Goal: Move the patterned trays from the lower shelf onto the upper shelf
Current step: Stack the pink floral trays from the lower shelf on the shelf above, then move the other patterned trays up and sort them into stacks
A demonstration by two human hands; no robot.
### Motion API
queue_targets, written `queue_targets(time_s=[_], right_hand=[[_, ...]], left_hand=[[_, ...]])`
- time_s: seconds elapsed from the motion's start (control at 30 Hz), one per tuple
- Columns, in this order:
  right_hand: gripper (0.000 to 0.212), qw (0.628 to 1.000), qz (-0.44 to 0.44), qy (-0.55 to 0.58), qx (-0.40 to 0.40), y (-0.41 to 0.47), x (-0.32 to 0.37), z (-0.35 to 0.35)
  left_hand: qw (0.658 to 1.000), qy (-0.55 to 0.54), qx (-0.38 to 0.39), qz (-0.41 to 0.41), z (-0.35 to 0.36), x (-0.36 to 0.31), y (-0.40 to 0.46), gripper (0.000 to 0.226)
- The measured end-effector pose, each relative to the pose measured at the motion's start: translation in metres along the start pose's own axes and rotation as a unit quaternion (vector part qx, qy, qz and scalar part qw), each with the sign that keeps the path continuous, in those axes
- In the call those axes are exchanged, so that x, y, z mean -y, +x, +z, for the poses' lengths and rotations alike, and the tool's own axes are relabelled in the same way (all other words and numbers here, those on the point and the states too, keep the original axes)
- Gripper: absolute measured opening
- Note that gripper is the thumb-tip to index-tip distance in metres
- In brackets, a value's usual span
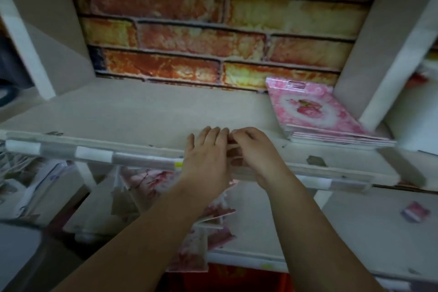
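A stack of pink floral patterned trays (315,111) lies flat at the right end of the upper shelf (142,111). More pink patterned trays (144,180) stand and lean on the lower shelf (355,225), blurred. My left hand (208,156) and my right hand (256,152) meet at the upper shelf's front edge. Between them I hold a few pink patterned trays (213,216) that hang down under my wrists. The right fingers curl over their top edge and the left fingers lie flat against them. My hands hide most of these trays.
A brick-pattern panel (213,31) backs the upper shelf, with white side walls (59,31) left and right. Label strips (94,154) run along the shelf's front edge. A small pink packet (416,212) lies on the lower shelf at the right. Something red (225,277) sits below.
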State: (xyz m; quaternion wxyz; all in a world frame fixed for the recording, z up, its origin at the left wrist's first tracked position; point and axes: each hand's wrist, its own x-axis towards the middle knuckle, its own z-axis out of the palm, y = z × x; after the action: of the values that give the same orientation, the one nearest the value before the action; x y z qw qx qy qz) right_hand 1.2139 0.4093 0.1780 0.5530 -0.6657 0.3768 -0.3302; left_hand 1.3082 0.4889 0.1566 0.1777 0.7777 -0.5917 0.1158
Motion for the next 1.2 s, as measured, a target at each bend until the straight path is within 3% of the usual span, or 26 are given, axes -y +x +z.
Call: queue_targets(time_s=[0.07, 0.2, 0.33, 0.5, 0.7, 0.87, 1.0, 1.1, 1.2], right_hand=[[0.020, 0.999, 0.005, 0.036, -0.019, 0.007, -0.002, -0.030], [0.048, 0.997, 0.030, 0.074, -0.008, 0.021, -0.007, -0.082], [0.040, 0.998, 0.029, 0.058, 0.020, 0.028, -0.012, -0.109], [0.048, 1.000, 0.007, 0.000, 0.007, 0.028, -0.018, -0.119], [0.040, 0.999, 0.018, -0.035, -0.010, 0.040, -0.023, -0.127], [0.041, 0.999, 0.007, -0.019, -0.026, 0.035, -0.034, -0.119], [0.043, 0.999, 0.023, -0.023, -0.009, 0.033, -0.029, -0.100], [0.043, 0.998, 0.032, -0.027, 0.041, 0.026, -0.026, -0.076], [0.048, 0.996, 0.031, -0.008, 0.077, 0.018, -0.017, -0.040]], left_hand=[[0.999, -0.033, -0.003, 0.013, 0.006, -0.027, 0.018, 0.080], [0.982, -0.187, -0.002, 0.032, 0.021, -0.076, 0.052, 0.080], [0.944, -0.326, 0.040, 0.018, 0.035, -0.112, 0.082, 0.081], [0.937, -0.347, 0.047, 0.019, 0.049, -0.133, 0.089, 0.061], [0.958, -0.275, 0.080, 0.010, 0.053, -0.139, 0.099, 0.072], [0.947, -0.312, 0.079, -0.013, 0.060, -0.138, 0.090, 0.077], [0.953, -0.297, -0.001, -0.053, 0.054, -0.119, 0.074, 0.070], [0.957, -0.280, 0.008, -0.079, 0.048, -0.098, 0.061, 0.075], [0.967, -0.229, -0.034, -0.110, 0.033, -0.066, 0.043, 0.074]])
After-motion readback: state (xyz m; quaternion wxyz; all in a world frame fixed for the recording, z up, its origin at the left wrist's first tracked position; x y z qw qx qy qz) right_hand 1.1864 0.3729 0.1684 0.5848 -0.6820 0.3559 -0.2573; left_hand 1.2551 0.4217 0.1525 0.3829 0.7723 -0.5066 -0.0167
